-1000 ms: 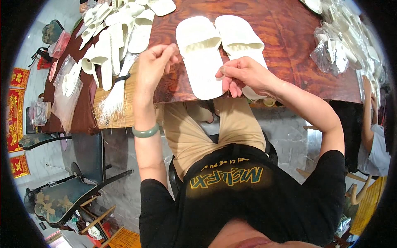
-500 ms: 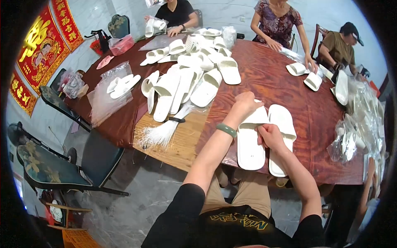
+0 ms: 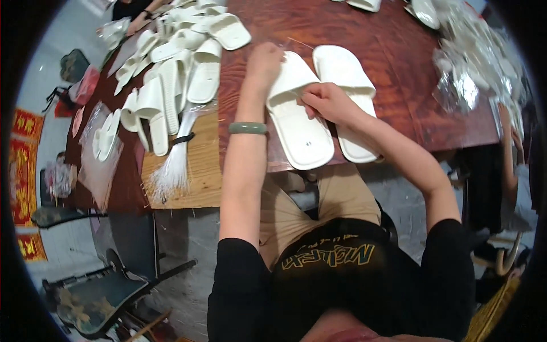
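Note:
Two white slide slippers lie side by side before me at the table edge, toes toward me. The left slipper (image 3: 300, 128) is between my hands; the right slipper (image 3: 348, 74) lies partly under my right wrist. My left hand (image 3: 265, 65), with a green bangle on its wrist, is closed beside the left slipper's far end. A thin pale strand shows near it; what its fingers hold is hidden. My right hand (image 3: 327, 104) is closed at the inner edge of the left slipper's strap, thumb and curled fingers gripping there.
A heap of white slippers (image 3: 154, 94) covers the left of the table (image 3: 410, 108). Near it lies a bundle of white plastic strands (image 3: 176, 165) with a black band. Plastic-wrapped slippers (image 3: 478, 74) pile up at right. A chair (image 3: 97, 296) stands lower left; another person's arm (image 3: 137, 23) shows top left.
My view has tilted down and turned, so the table sits higher in the picture. My left hand has moved off the slipper's far end to its left side. My right hand stays at the strap.

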Available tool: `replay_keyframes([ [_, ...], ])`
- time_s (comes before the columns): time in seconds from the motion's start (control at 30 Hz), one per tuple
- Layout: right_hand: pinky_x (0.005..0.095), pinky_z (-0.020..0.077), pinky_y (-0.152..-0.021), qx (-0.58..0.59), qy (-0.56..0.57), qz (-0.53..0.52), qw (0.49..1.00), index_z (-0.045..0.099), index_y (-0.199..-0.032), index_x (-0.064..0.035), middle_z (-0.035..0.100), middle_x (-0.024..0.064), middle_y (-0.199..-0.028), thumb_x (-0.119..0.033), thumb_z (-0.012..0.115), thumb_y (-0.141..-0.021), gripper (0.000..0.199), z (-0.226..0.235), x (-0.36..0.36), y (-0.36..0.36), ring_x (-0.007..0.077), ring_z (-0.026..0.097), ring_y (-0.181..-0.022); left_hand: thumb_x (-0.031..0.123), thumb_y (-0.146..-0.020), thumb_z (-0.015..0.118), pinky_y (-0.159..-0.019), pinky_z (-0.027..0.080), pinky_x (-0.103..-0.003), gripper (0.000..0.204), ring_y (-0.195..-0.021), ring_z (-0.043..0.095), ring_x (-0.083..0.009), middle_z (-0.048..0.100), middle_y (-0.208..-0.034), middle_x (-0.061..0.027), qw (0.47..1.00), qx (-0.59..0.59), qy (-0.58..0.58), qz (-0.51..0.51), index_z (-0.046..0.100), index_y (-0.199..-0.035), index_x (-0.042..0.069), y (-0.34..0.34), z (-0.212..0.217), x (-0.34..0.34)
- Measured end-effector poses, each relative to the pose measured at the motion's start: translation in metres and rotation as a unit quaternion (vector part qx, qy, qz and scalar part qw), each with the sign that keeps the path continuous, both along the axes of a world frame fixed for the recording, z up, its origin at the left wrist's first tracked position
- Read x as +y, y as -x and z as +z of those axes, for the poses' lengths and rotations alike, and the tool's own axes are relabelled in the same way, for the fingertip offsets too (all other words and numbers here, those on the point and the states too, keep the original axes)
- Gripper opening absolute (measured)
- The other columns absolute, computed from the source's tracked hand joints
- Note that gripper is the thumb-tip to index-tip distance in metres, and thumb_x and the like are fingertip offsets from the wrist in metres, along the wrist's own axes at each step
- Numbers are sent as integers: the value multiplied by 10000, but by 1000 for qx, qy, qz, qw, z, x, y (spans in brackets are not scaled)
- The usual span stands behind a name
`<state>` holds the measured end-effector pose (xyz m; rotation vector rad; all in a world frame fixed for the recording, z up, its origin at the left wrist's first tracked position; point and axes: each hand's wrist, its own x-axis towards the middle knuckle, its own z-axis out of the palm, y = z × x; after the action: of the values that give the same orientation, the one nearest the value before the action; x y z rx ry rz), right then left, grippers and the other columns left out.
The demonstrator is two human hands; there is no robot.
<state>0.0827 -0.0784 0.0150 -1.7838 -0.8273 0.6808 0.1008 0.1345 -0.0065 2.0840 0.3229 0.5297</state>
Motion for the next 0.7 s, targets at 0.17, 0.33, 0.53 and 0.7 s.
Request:
replay_keyframes([
  [0.17,246,373,-513,28,-2,46,999,624,-842,11,543,8,-576,-165,484,-882,229,20,-47,15,70,461,-529,115,-847,569,-599,455,-223,156,-628,550,-91,648,-747,-68,987,-46,151,-21,631,-864,-27,8,9,-16],
  [0.33,280,412,-560,-48,31,19,998,620,-863,14,549,43,-588,-174,483,-901,236,33,-80,29,135,503,-538,105,-848,572,-601,452,-210,161,-639,554,-81,650,-759,-71,988,-31,149,-32,623,-899,-39,12,10,-11],
  [0.53,394,469,-684,-338,40,-21,940,604,-935,-25,582,138,-791,-82,534,-834,136,35,-115,42,346,588,-749,109,-843,541,-685,473,-269,156,-704,616,-158,673,-769,-101,983,-163,61,66,604,-856,-33,11,18,-8],
  [0.7,352,479,-653,-534,62,-81,840,605,-949,-52,544,101,-922,22,597,-666,293,42,-141,49,284,547,-797,96,-878,534,-641,472,-253,116,-675,602,-137,661,-770,-97,953,-256,162,28,562,-880,-16,15,36,-7],
])
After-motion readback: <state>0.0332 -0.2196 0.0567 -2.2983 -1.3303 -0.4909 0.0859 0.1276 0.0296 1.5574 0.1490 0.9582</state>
